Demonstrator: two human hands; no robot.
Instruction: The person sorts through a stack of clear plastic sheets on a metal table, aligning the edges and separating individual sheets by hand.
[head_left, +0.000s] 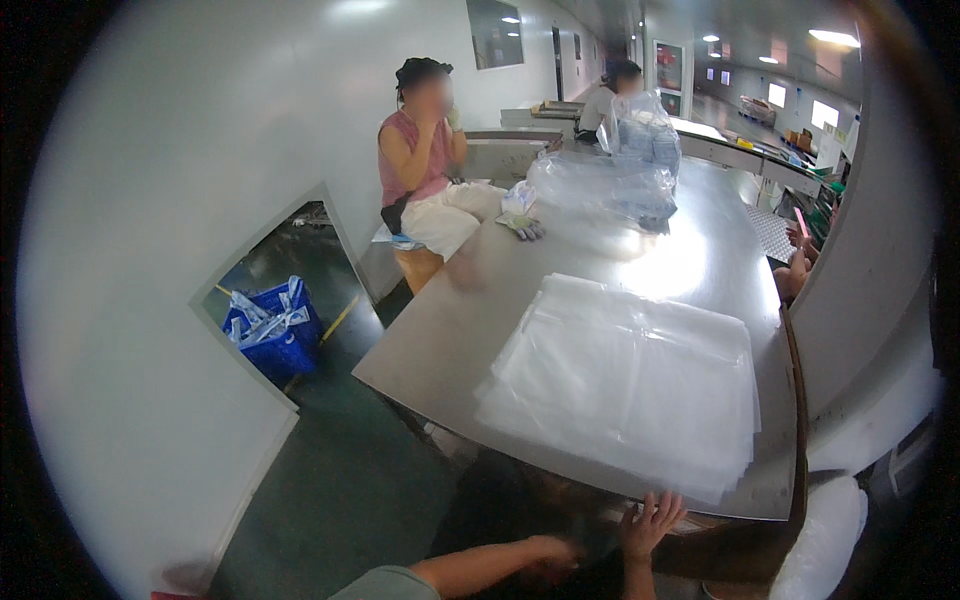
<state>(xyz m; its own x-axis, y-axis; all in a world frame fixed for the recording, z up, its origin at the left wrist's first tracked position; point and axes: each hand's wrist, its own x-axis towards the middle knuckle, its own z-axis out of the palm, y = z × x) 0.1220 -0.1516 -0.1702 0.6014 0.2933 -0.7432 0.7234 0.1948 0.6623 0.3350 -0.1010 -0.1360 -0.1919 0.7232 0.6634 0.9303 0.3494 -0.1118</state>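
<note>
My right hand rests at the near edge of the metal table, fingers stretched out and apart. It is beside the near edge of a stack of clear plastic bags that lies flat on the tabletop. Nothing shows in this hand. Lower and to the left, my left hand is in shadow below the table edge. Its fingers are dark and blurred, so I cannot make out whether it holds anything.
Bagged goods and a glove lie farther up the table. One person sits at its left side, others farther back and right. A blue basket stands in the wall opening. White plastic hangs lower right.
</note>
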